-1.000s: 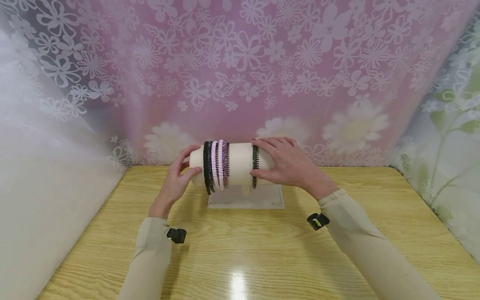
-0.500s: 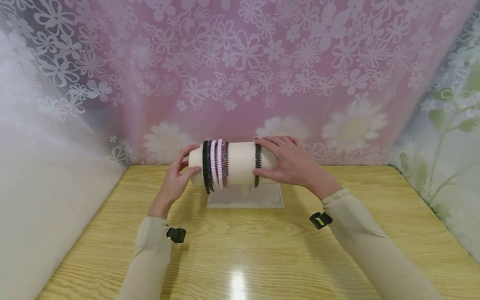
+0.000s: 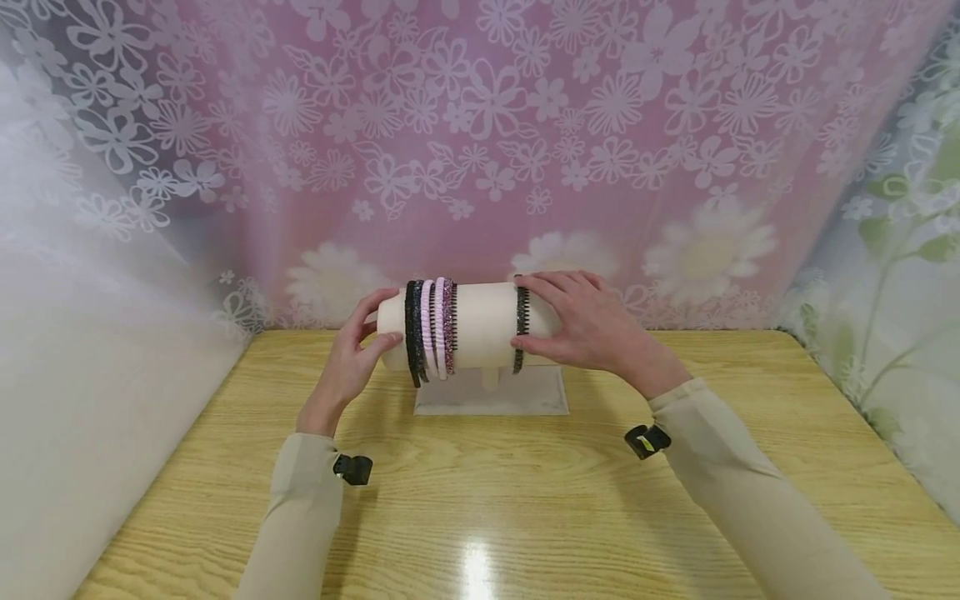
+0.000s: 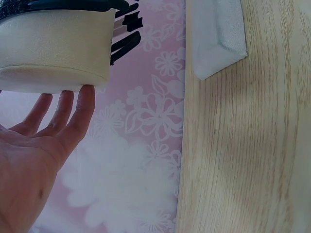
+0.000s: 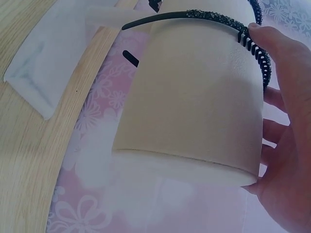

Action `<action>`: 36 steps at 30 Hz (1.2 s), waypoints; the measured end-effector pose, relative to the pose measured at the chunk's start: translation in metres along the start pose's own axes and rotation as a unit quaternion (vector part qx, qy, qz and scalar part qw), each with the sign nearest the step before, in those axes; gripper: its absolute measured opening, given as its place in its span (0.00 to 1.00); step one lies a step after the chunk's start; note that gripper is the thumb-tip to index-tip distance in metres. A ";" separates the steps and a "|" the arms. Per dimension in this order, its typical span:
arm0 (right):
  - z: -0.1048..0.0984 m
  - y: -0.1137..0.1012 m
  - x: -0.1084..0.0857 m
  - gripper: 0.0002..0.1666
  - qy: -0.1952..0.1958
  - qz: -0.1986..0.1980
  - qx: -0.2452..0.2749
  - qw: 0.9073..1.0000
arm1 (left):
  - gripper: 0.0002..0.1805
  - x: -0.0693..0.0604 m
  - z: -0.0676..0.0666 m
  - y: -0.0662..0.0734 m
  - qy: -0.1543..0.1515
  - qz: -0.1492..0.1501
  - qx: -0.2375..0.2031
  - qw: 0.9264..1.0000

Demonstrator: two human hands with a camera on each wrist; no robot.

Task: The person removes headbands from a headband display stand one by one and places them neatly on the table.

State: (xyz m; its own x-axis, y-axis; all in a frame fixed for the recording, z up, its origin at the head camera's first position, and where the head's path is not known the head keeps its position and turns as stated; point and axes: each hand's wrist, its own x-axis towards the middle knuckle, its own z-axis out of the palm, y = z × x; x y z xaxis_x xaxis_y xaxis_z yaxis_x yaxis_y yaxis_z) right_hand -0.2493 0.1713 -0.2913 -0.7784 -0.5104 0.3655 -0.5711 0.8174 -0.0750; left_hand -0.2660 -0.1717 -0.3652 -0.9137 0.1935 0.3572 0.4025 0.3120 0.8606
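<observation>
A cream padded cylinder [image 3: 486, 321] of a headband display stand lies crosswise in the head view. My left hand [image 3: 347, 367] holds its left end, thumb in front and fingertips against the end [image 4: 58, 77] in the left wrist view. My right hand [image 3: 588, 323] grips a dark glittery headband [image 3: 522, 321] with comb teeth, toward the cylinder's right side. In the right wrist view the thumb presses on this headband [image 5: 214, 17], which arches over the cylinder, its tips pointing down. Several black, pink and glittery headbands [image 3: 441, 329] sit grouped near my left hand.
The stand's pale base [image 3: 491, 404] rests on a wood-grain table [image 3: 480, 483]. A pink flowered curtain [image 3: 480, 150] hangs right behind the table's back edge, with pale cloth [image 3: 90, 375] along the left side and flowered cloth [image 3: 900, 292] on the right.
My right hand has slid the dark glittery headband a little to the right along the cylinder. The left hand keeps its place at the left end, and the grouped headbands stay put.
</observation>
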 end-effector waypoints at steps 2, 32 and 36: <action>0.000 0.001 0.000 0.49 0.003 -0.001 0.002 1.000 | 0.30 0.000 0.000 0.000 0.000 0.001 0.000 1.000; 0.000 0.011 -0.009 0.49 -0.002 0.011 0.023 1.000 | 0.31 0.001 0.000 -0.001 0.003 0.004 -0.004 1.000; 0.000 0.013 -0.010 0.49 0.002 0.013 0.026 1.000 | 0.30 0.000 0.000 0.000 0.002 0.001 -0.005 1.000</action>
State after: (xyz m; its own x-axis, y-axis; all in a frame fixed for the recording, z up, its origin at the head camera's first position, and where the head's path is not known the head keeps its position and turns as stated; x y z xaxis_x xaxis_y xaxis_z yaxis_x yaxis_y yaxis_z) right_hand -0.2483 0.1871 -0.2958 -0.7928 -0.4877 0.3655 -0.5632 0.8155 -0.1335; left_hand -0.2663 -0.1716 -0.3656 -0.9133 0.1895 0.3606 0.4038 0.3031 0.8632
